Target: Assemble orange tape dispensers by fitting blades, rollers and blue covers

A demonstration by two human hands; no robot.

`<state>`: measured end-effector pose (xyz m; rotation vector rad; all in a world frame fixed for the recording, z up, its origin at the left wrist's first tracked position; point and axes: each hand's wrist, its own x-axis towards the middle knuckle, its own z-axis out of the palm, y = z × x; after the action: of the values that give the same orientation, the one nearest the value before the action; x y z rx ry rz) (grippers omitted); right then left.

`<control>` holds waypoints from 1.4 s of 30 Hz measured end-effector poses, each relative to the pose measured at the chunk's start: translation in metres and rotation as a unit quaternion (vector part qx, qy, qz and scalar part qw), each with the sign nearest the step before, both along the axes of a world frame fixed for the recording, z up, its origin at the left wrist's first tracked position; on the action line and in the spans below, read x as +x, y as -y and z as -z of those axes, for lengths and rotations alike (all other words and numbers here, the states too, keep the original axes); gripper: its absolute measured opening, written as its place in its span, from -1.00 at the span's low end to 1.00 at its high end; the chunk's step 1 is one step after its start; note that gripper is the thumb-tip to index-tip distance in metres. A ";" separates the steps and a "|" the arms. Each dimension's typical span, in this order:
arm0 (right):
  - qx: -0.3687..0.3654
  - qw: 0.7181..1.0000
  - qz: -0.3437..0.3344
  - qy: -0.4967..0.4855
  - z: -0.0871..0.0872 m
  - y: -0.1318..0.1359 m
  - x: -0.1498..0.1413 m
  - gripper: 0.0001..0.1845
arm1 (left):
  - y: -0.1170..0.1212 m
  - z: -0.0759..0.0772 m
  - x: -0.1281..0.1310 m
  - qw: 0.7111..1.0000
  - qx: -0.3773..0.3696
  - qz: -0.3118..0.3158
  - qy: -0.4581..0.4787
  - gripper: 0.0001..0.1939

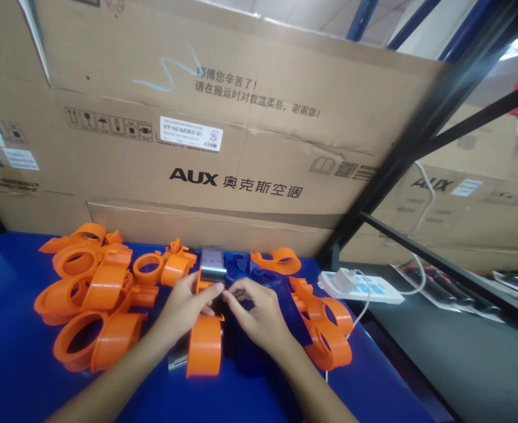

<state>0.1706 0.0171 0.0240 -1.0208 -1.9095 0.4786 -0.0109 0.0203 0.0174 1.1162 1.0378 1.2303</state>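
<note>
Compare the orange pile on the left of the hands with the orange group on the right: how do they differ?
The left pile is larger and spreads wide; the right group is smaller and strung in a narrow line. The left pile lies clear of both hands; the right group sits beside the right hand. Both are orange ring-shaped plastic parts on the blue table.

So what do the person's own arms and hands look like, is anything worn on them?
Both are bare. The left hand and the right hand wear no gloves, and no rings, watch or bands show. The forearms run in from the bottom edge with no sleeves in view. The fingers are slim with short nails.
</note>
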 end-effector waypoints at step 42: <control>0.087 0.989 -0.074 0.096 -0.007 -0.005 0.020 -0.75 | 0.004 0.004 0.003 0.999 -0.016 0.029 -0.037 -0.73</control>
<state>0.1906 0.0219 0.0311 -0.8397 -2.1682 0.2994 -0.0078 0.0165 0.0137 1.1658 1.0705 1.1304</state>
